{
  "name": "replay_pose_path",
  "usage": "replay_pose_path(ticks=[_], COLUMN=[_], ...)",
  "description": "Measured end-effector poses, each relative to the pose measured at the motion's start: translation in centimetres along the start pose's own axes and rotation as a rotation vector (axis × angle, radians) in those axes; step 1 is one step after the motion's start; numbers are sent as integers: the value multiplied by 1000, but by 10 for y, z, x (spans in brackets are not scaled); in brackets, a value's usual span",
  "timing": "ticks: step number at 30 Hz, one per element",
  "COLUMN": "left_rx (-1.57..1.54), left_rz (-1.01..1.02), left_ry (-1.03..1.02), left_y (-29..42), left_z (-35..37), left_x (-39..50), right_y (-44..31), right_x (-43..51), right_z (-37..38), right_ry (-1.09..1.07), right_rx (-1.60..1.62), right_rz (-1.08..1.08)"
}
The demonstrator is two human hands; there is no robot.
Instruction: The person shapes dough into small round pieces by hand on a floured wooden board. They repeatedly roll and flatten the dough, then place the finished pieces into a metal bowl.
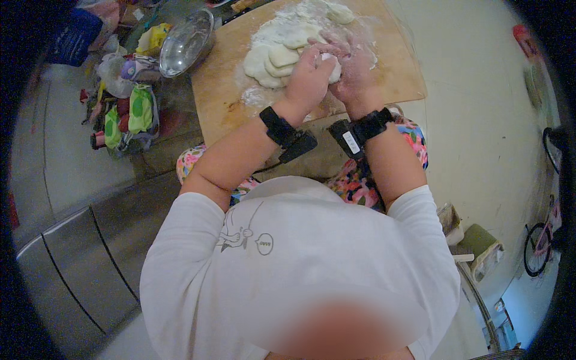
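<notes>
My left hand [310, 78] grips a small white piece of dough [334, 68], with the thumb along its near side. Against the same piece lies my right hand [355, 69], floury and blurred, its fingers reaching over the far side. Beneath and beyond them is a floured wooden board [216, 103]. Several flattened pieces of dough [265, 67] overlap on it just left of my hands. Another dough piece [340, 14] sits alone near the board's far edge. Loose white flour [281, 24] covers much of the board's far part.
A shiny metal bowl [186, 42] stands tilted beside the board's left edge. Further left are green packages [141, 108], a yellow bag [154, 39] and a clear plastic bag [114, 74]. A dark ribbed surface [76, 252] lies lower left. At far right stands a bicycle [537, 247].
</notes>
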State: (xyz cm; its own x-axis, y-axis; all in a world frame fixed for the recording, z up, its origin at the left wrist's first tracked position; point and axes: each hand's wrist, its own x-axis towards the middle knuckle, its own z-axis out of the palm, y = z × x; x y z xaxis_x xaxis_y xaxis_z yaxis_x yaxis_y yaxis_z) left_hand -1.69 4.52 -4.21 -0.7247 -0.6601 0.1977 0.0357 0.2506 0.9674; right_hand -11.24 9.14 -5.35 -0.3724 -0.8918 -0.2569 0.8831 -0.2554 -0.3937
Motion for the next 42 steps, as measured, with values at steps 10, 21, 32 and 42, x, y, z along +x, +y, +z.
replay_pose_path(ticks=[10, 21, 32, 42], left_rx=[-323, -1116, -1083, -863], left_rz=[9, 223, 44, 44], left_ry=[47, -17, -64, -32], left_y=[26, 68, 49, 38], left_z=[-10, -25, -20, -19], left_x=[10, 12, 8, 8], right_y=[11, -6, -7, -5], right_x=[-5, -21, -21, -19], right_z=[0, 19, 13, 11], right_ry=[-338, -306, -294, -276], right_rx=[323, 469, 403, 394], right_rz=[140, 98, 60, 66])
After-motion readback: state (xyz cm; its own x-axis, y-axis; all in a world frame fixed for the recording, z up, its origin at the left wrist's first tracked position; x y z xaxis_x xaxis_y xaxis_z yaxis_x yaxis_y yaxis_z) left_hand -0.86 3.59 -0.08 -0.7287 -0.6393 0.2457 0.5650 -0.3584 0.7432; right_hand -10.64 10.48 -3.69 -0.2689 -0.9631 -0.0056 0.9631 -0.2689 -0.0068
